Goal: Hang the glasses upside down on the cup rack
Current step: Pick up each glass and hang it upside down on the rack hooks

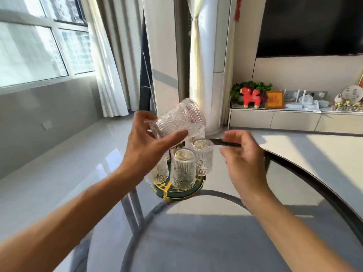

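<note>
The left hand (146, 143) grips a tilted glass (177, 117) above the rack (176, 190) on the counter (220, 185); hung glasses (183, 166) crowd beneath. The right hand (243, 154) hovers open, just right.

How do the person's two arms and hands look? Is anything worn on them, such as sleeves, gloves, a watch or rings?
Both forearms are bare as far as the picture shows; no sleeve edge is visible. The left hand and the right hand wear no gloves. No watch or bracelet shows at either wrist, and no ring is visible on the fingers that can be seen.
</note>
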`<state>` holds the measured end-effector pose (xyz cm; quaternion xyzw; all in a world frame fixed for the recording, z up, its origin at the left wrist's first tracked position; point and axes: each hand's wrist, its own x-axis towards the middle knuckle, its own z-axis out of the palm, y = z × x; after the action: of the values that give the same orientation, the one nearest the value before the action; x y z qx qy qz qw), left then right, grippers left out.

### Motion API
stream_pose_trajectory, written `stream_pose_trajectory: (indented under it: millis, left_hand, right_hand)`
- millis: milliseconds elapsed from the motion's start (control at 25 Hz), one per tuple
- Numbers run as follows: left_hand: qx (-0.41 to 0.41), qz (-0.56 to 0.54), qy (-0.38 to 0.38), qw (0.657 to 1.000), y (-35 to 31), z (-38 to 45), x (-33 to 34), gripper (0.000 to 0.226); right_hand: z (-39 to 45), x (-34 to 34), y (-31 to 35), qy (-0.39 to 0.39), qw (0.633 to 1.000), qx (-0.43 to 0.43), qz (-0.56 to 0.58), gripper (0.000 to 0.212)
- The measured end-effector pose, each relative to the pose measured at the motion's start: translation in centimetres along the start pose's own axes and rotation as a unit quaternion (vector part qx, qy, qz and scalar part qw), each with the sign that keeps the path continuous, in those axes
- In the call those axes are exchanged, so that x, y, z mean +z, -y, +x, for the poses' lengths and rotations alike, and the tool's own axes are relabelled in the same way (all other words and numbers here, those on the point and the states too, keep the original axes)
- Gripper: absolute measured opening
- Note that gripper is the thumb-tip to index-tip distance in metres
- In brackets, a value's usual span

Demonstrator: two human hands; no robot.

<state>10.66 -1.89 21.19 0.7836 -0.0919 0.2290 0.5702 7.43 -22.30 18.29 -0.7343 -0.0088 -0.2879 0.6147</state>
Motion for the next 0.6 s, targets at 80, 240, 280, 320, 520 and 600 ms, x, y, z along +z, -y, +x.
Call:
stream_pose_trajectory:
  millis: [80,240,280,320,520,600]
  left_hand:
    - [-0.017,-0.008,-0.037,0.999,0.5,2.8,-3.0,0.080]
    - [-0.027,0.017,-0.072,0.997,1.8,7.6,-5.3,0.084]
    - [-0.019,0.023,-0.076,0.997,2.1,8.5,-5.3,0.082]
    - [-0.009,0.031,-0.074,0.997,2.4,9.2,-5.0,0.081]
    - [-0.009,0.072,-0.032,0.997,4.0,13.6,-0.9,0.076]
    - [-0.019,0.122,0.007,0.992,4.8,15.4,1.0,0.076]
  right_hand:
    - [1.6,3.8,0.9,0.086,0.990,-0.069,-0.088,0.014]
    - [5.8,10.6,0.9,0.242,0.898,-0.134,-0.342,0.036]
    - [6.5,11.6,0.4,0.264,0.876,-0.125,-0.383,0.038]
    - [7.0,12.2,-0.1,0.270,0.866,-0.122,-0.404,0.037]
    - [6.8,11.9,-2.6,0.241,0.884,-0.148,-0.372,0.044]
    - [6.7,11.8,-2.9,0.247,0.888,-0.150,-0.359,0.048]
